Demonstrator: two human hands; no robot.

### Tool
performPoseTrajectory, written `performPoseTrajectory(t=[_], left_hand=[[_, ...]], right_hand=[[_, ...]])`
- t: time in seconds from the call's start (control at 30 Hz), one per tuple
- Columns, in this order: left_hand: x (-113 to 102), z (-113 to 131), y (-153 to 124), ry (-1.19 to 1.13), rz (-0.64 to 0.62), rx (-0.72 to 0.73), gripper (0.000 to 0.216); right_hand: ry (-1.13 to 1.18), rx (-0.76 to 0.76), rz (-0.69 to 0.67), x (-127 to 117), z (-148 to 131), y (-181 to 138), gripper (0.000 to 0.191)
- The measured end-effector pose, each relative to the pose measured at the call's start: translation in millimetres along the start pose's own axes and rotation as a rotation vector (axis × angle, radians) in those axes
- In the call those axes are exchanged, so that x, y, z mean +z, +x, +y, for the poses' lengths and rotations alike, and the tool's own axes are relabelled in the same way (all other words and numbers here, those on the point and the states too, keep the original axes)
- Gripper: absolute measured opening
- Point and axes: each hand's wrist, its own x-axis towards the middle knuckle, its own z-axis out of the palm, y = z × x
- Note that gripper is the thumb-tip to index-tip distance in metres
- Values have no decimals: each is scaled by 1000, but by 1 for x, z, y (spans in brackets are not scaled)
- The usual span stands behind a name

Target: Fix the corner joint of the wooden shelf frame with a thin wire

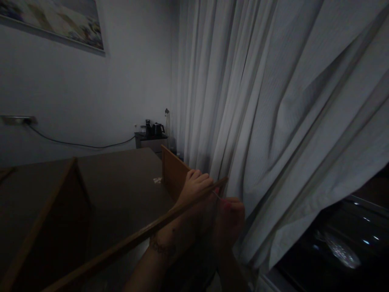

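Our left fingers (199,178) curl closed over the wooden rail (127,243); beside them our right fingers (234,205) pinch a thin tool (216,196).

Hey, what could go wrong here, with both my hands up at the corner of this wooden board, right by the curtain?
1. The room is dim. The thin pale rod-like tool pinched in the right hand could slip and jab the left hand, whose fingers curl over the brown wooden board right beside it.
2. The white pleated curtain hangs just behind that corner, so the tool might snag it.
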Motion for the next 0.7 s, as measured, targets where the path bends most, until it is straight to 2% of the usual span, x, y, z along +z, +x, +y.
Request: performPoseTrajectory(t=[0.07,0.13,0.23,0.3,0.4,0.57,0.7], left_hand=[[2,-1,0,4,6,-3,22],[4,-2,0,3,21,0,21],[5,-2,0,-2,31,-3,19],[5,-1,-1,-4,23,-17,19],[2,1,-1,-13,11,-28,20],[1,2,0,-18,10,-31,21],[1,2,1,-23,-7,-42,23]], right_hand=[[-110,-144,-75,-11,3,6,19],[-246,-343,-170,-22,4,16,21],[-434,-634,-251,-35,-2,34,14],[-540,-739,-302,-40,-8,45,11],[-647,-795,-385,-43,-18,58,9],[-804,-783,-546,-43,-34,75,21],[-791,-768,-605,-40,-31,76,27]])
